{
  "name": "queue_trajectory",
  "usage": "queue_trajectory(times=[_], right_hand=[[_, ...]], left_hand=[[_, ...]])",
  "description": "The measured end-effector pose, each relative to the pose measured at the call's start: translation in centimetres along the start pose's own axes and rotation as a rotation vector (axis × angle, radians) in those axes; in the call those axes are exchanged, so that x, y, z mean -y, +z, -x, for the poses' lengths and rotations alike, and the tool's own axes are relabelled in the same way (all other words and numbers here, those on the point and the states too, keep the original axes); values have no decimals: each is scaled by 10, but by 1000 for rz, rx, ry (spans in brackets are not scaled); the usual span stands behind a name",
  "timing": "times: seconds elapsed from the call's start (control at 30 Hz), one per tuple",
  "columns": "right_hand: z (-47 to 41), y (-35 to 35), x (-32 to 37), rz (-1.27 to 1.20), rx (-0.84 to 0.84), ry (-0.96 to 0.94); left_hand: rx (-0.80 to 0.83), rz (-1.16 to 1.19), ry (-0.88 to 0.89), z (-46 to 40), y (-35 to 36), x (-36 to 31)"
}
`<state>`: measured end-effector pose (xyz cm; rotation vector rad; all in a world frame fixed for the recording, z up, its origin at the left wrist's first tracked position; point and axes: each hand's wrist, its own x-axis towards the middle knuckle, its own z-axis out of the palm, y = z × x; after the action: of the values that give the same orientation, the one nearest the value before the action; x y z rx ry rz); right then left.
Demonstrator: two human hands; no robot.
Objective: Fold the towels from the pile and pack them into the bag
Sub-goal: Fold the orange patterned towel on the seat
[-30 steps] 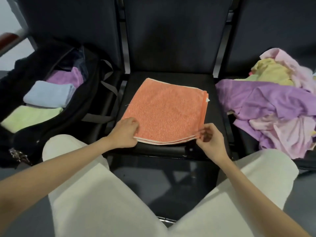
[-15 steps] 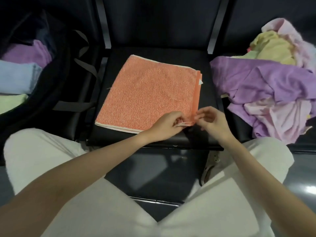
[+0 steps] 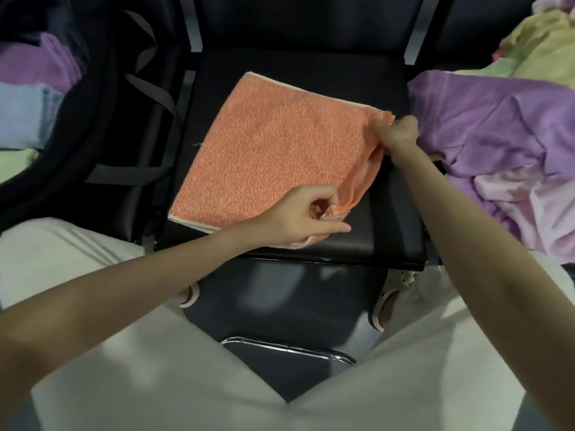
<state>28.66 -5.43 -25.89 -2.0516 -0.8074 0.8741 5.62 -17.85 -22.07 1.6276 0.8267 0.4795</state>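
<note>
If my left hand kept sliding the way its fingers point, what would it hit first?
Probably nothing soon: the left hand points right along the bare seat, off the orange towel; the way looks free there.

Dim, soft light is falling from above; motion blur is smearing the edges, and wide-angle distortion is bending them.

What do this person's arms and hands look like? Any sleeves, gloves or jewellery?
Both arms are bare from the frame edge down to the wrists, with no sleeve in view. The left hand and right hand wear no gloves, and no ring, watch or bracelet shows. Nails are too blurred to judge. Below the arms, the person wears light cream trousers and pale perforated shoes.
</note>
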Motion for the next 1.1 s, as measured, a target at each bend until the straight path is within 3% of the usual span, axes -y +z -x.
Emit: queue_trajectory(times=[0.23,0.47,0.6,0.93,1.0,1.1], right_hand=[[9,-24,19,-256,-120,0],[21,-12,52,-447,-112,-17],[24,31,70,-311,-117,-86],[66,162,90,4,-49,-295],[69,178,84,52,-28,-252],[71,190,79,90,-4,-195]], left_hand=[[27,130,-57,1,9,-25],[73,161,-111,25,-10,-24],[44,180,-137,55,-36,-4],[-231,256,-370,104,-91,43],[-300,186,-468,106,-96,54],[-377,-288,-521,112,-101,62]])
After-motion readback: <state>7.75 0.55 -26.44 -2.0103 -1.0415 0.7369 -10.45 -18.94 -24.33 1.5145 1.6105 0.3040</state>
